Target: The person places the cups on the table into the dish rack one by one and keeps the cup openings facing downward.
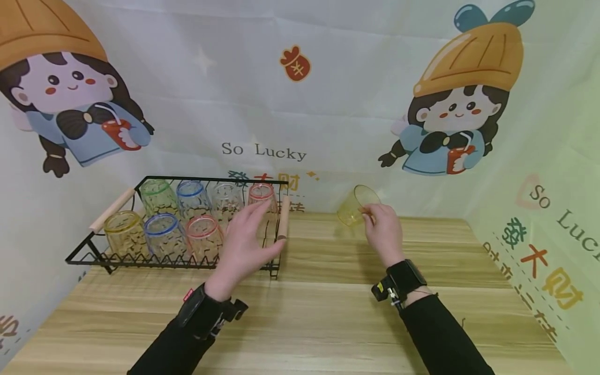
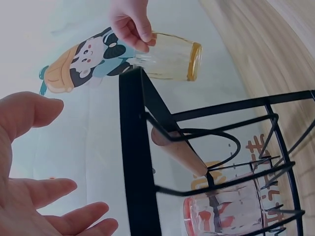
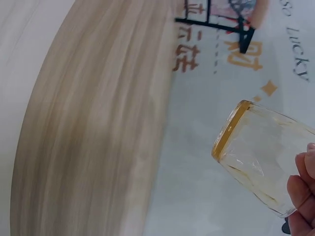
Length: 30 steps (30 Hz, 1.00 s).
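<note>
My right hand (image 1: 385,232) pinches a yellow-tinted drinking glass (image 1: 351,209) by its open end. The glass tilts over the far part of the table, and in the right wrist view its amber-ringed base (image 3: 230,129) points away from the fingers. At the right end of a black wire rack (image 1: 187,266), my left hand (image 1: 241,247) hovers with fingers spread and nothing in its grasp. Several glasses stand in the rack with coloured rings upward, among them a red-ringed glass (image 1: 204,240) beside the left hand. Those fingers partly cover another red-ringed glass (image 1: 261,192) behind.
The rack has wooden handles, one at the right (image 1: 284,217) and one at the left (image 1: 112,210). A wood-grain table (image 1: 328,317) lies under everything. Behind it hangs a printed cloth (image 1: 347,104) with cartoon figures and lettering, which also covers the sides.
</note>
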{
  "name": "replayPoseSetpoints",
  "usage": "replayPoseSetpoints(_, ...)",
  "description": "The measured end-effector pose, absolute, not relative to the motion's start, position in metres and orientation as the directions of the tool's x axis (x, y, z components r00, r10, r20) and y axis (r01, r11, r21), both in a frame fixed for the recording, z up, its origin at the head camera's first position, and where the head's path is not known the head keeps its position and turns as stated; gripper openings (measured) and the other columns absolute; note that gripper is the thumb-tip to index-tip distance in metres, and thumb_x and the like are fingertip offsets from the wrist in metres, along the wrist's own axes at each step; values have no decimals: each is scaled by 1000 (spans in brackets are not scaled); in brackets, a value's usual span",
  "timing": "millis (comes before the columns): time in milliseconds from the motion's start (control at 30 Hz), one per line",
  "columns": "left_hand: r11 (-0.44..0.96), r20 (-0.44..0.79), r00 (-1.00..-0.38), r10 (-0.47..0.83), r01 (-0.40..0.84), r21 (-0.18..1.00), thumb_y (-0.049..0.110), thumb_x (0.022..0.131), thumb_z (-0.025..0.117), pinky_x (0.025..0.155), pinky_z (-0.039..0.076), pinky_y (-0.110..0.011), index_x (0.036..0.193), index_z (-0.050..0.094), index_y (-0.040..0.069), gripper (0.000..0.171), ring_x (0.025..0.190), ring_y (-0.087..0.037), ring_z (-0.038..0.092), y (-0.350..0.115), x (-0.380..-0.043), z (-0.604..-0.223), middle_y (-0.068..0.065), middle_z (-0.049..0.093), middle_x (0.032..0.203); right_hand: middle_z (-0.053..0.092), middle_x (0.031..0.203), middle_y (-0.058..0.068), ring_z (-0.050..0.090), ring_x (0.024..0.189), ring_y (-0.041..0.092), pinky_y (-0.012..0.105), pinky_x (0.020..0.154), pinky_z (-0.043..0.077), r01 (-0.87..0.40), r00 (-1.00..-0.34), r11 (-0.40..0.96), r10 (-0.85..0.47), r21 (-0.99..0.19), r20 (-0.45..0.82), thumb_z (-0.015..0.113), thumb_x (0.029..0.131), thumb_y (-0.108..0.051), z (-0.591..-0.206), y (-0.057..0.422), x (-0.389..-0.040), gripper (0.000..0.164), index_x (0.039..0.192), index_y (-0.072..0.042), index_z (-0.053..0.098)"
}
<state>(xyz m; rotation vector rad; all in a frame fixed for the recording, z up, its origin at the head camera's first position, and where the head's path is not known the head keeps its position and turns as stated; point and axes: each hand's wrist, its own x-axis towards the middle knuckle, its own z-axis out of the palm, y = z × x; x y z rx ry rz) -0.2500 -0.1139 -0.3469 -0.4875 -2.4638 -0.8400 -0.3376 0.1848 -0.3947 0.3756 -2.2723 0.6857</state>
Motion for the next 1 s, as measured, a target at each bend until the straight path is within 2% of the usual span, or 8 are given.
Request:
replayPoseSetpoints(200, 737, 557, -812, 175, 483, 473, 32, 75, 77, 112, 24, -55, 145, 36, 11, 84, 130, -32, 39, -111, -249, -347, -15, 43, 143, 69, 94, 15, 61, 94, 34, 44, 88, 48, -482, -669, 786, -45, -387, 742, 64, 86, -2, -392, 179, -330, 11, 96, -1, 68)
replayPoseSetpoints(667, 689, 598, -786, 160, 523, 502, 31, 77, 77, 110, 32, -51, 148, 31, 13, 87, 131, -29, 40, -102, -252, -348, -12, 44, 142, 68, 96, 18, 60, 96, 33, 45, 90, 47, -529, -645, 697, 40, -484, 763, 63, 89, -4, -386, 171, -310, 12, 99, 1, 67)
replayPoseSetpoints(1000, 657, 627, -766, 145, 548, 518, 30, 75, 78, 114, 24, -51, 148, 30, 10, 89, 134, -31, 35, -98, -252, -350, -14, 41, 145, 67, 98, 19, 60, 97, 34, 44, 91, 46, -541, -642, 638, 107, -548, 759, 64, 88, -3, -381, 165, -295, 13, 99, 2, 67)
